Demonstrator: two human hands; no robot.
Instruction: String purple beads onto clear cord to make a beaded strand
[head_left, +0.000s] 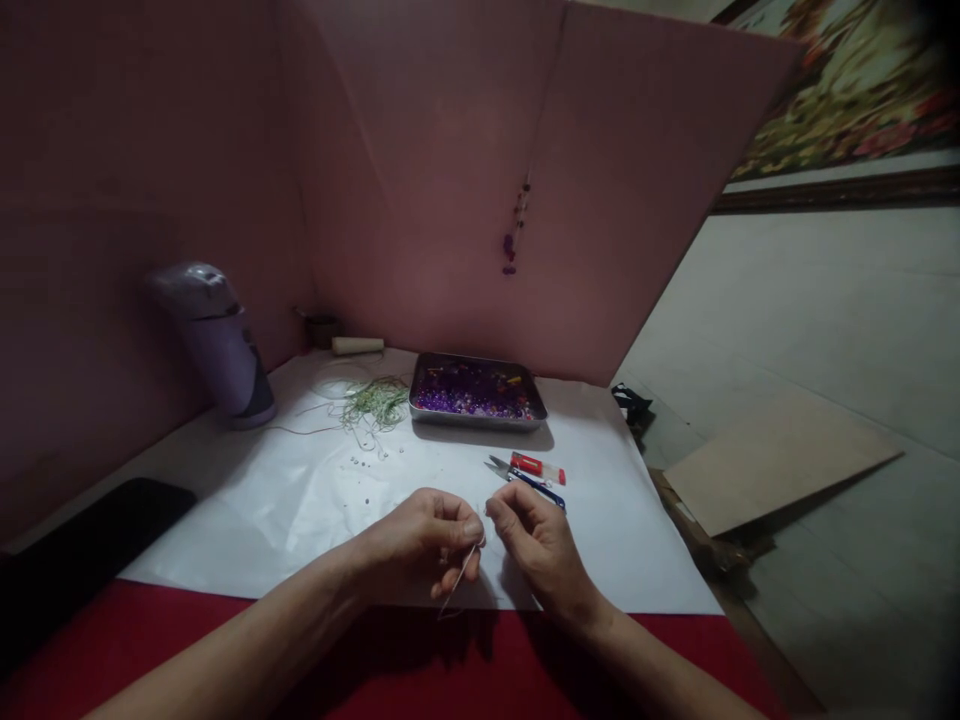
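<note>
The thin thread [459,583], pinched in the left hand's [439,530] grip above the table [187,612], could slip or snag if that pinch loosens, while the right hand's [544,550] grip is closed close by, on what I cannot tell

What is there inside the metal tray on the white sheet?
The metal tray holds many small beads, mostly purple, and some yellow pieces. The contents cover the tray's bottom, so anything beneath them is hidden.
</note>
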